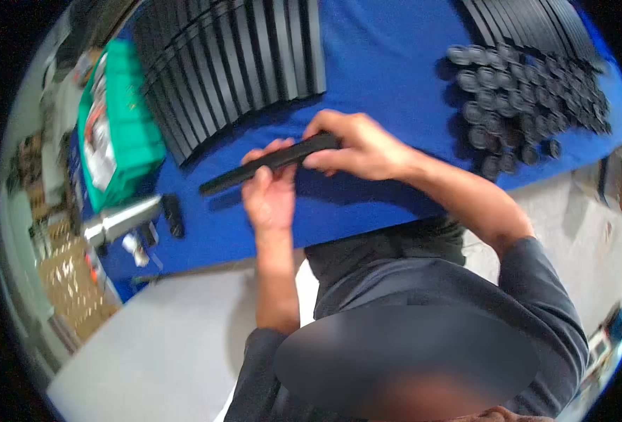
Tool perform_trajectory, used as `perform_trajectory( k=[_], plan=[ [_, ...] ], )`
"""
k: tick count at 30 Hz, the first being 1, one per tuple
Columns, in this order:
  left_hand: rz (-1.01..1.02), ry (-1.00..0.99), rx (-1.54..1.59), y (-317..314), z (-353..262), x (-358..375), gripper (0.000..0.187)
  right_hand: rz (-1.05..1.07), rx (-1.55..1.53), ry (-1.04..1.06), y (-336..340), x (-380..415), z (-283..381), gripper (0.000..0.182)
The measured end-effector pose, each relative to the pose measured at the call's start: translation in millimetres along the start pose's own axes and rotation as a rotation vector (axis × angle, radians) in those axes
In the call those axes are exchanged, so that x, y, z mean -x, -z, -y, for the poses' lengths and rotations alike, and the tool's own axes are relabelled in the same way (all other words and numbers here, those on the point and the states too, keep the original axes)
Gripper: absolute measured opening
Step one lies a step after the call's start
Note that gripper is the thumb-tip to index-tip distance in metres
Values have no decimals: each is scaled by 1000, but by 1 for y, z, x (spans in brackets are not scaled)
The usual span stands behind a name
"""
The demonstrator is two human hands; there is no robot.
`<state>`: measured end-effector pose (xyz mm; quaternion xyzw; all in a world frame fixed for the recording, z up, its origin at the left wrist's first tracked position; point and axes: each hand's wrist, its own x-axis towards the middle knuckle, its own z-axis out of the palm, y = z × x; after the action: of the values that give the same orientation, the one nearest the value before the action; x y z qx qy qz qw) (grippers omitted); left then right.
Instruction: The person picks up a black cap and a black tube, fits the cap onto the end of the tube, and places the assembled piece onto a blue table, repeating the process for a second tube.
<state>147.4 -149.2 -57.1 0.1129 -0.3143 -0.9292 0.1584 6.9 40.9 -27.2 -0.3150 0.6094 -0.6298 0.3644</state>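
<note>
Both hands hold one long, thin black bar [230,178] just above the blue table top [388,63]. My left hand [269,195] grips the bar from below near its middle, fingers curled over it. My right hand [359,149] closes on the bar's right end, thumb underneath. The bar slopes down to the left, and its left end is free.
Several matching black bars [234,56] lie fanned out at the back left, with more [529,21] at the back right. A pile of small black round caps [522,91] sits on the right. A green box [118,133], a silver cylinder [121,219] and a small black part [173,215] are at the left.
</note>
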Motion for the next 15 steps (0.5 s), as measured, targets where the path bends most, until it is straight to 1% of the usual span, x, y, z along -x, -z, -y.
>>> perform_trajectory(
  k=[1, 2, 3, 4, 5, 7, 10, 14, 15],
  plan=[
    [3, -7, -13, 2, 0, 0, 35, 1, 70, 35, 1, -1, -4, 29],
    [69, 0, 22, 8, -1, 0, 37, -20, 71, 71, 0, 0, -5, 30],
    [91, -5, 18, 14, -1, -1, 38, -42, 74, 84, -2, 0, -5, 30],
    [117, -9, 4, 15, -2, 0, 37, -67, 65, 77, -6, 0, -8, 31],
    [155, 0, 59, 17, -2, -1, 33, -103, 100, 139, -6, 3, -5, 33],
    [111, 4, 113, 19, -2, 0, 31, -158, 126, 258, -7, 1, -9, 33],
    [55, -4, 61, 14, -2, 1, 31, -155, 148, 245, -7, 0, -12, 32],
    [82, 11, 80, 14, -2, 0, 31, -158, 182, 275, -6, 1, -7, 31],
    [104, 14, 82, 13, -2, -1, 32, -180, 216, 336, -6, 1, -9, 32]
  ],
)
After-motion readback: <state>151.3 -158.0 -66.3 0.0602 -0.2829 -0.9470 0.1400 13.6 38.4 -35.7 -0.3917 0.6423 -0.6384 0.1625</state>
